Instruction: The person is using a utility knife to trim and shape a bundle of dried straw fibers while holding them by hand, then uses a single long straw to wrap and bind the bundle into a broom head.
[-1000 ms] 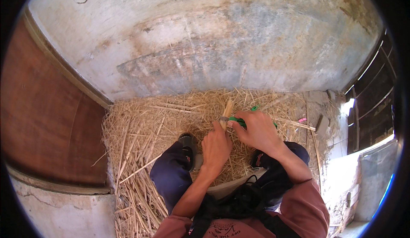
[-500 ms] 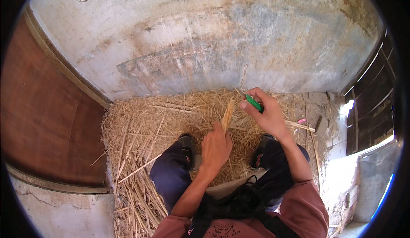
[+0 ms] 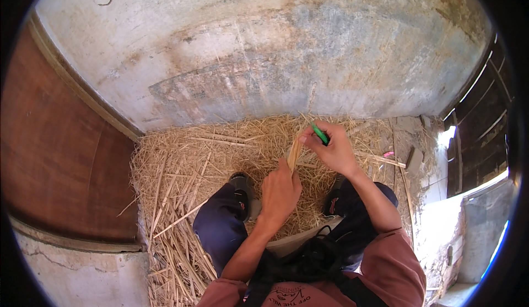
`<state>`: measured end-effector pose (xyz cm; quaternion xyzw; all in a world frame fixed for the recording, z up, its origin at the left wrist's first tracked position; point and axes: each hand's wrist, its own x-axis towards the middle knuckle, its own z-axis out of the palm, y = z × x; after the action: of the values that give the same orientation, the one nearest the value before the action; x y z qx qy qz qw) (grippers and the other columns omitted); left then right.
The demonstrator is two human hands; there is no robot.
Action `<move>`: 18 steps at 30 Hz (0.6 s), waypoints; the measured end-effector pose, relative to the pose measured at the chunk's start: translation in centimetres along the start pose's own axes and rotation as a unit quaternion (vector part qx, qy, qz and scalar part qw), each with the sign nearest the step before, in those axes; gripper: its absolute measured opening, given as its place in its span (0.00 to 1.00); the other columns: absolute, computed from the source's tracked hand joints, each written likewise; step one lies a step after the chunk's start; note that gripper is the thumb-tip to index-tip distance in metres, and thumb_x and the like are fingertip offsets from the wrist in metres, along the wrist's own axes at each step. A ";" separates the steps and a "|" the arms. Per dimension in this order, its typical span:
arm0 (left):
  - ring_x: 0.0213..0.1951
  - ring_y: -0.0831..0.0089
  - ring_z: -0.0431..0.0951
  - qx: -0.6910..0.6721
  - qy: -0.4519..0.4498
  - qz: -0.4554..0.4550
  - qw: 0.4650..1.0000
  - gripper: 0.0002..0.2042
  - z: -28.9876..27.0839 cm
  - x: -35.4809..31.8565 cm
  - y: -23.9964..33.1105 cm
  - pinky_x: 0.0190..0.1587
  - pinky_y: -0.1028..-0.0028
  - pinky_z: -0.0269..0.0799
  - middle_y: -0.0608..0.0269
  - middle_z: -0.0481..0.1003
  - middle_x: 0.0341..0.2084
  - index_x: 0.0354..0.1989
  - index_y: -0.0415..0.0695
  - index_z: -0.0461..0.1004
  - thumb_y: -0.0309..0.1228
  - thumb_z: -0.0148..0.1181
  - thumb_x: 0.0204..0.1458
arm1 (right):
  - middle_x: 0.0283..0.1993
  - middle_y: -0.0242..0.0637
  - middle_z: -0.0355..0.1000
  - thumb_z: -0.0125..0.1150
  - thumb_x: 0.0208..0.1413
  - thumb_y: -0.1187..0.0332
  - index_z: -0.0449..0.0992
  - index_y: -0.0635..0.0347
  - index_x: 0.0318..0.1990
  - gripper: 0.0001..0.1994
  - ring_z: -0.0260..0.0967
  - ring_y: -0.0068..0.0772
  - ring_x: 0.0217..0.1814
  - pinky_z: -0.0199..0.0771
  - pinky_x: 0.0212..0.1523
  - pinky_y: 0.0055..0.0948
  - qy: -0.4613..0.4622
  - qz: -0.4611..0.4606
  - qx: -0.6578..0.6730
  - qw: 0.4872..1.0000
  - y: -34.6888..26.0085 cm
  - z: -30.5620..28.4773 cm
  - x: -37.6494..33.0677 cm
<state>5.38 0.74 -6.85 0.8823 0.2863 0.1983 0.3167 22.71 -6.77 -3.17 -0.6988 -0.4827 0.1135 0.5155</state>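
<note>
A person sits or squats over a floor [image 3: 401,141] strewn with loose straw [image 3: 220,141], arms reaching forward from the lower edge. The left hand [image 3: 280,194] is clamped on a slim, straw-coloured bundle [image 3: 295,155], its fingers curled round the lower part, while the upper part sticks out past the index finger and leans toward the right. The right hand [image 3: 330,148] is closed on a green tool [image 3: 319,133], which slants across the fingers with one end pointing up and to the left. The right thumb and fingertips come to the top of the bundle; whether they pinch it or only lie against it, one cannot tell. The bundle is thus between the two hands, above the straw and between the person's feet.

Dark shoes stand on either side, the left shoe [image 3: 241,188] and the right shoe [image 3: 333,201], below dark blue trousers [image 3: 220,224]. The shirt [image 3: 394,263] is reddish brown. Longer pale stalks [image 3: 176,252] lie in a heap at the lower left. Ahead rises a stained, whitish wall [image 3: 248,59], with a brown panel [image 3: 66,141] at the left. A small pink scrap [image 3: 388,154] lies near a greyish block [image 3: 414,160] on the right.
</note>
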 end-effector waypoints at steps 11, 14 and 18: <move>0.18 0.59 0.75 -0.181 -0.052 0.006 0.982 0.11 0.6 0.5 -2.4 0.24 0.62 0.70 0.55 0.72 0.18 0.42 0.36 0.70 0.34 0.53 0.70 | 0.23 0.28 0.62 0.63 0.69 0.63 0.77 0.63 0.40 0.11 0.56 0.20 0.28 0.60 0.30 0.29 0.107 -0.014 0.010 0.994 1.9 -2.8 1.5; 0.16 0.75 0.71 -0.325 -0.154 -0.084 0.929 0.12 -1.2 0.7 -1.0 0.22 0.70 0.69 0.67 0.67 0.18 0.39 0.40 0.69 0.37 0.52 0.72 | 0.23 0.23 0.61 0.61 0.71 0.61 0.77 0.62 0.40 0.12 0.55 0.18 0.27 0.58 0.29 0.27 0.163 -0.005 0.011 0.987 2.8 -4.4 2.0; 0.15 0.77 0.69 -0.440 -0.223 -0.118 0.862 0.14 -1.8 0.8 -1.4 0.22 0.72 0.70 0.73 0.61 0.16 0.32 0.44 0.65 0.38 0.53 0.72 | 0.23 0.19 0.59 0.59 0.72 0.58 0.77 0.58 0.39 0.13 0.52 0.14 0.25 0.53 0.26 0.24 0.220 0.045 0.052 0.973 3.4 -7.2 2.6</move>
<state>4.51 2.97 -6.34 0.6311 0.1932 0.0628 0.7486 30.65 -9.13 -1.97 -0.6997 -0.3190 0.0051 0.6392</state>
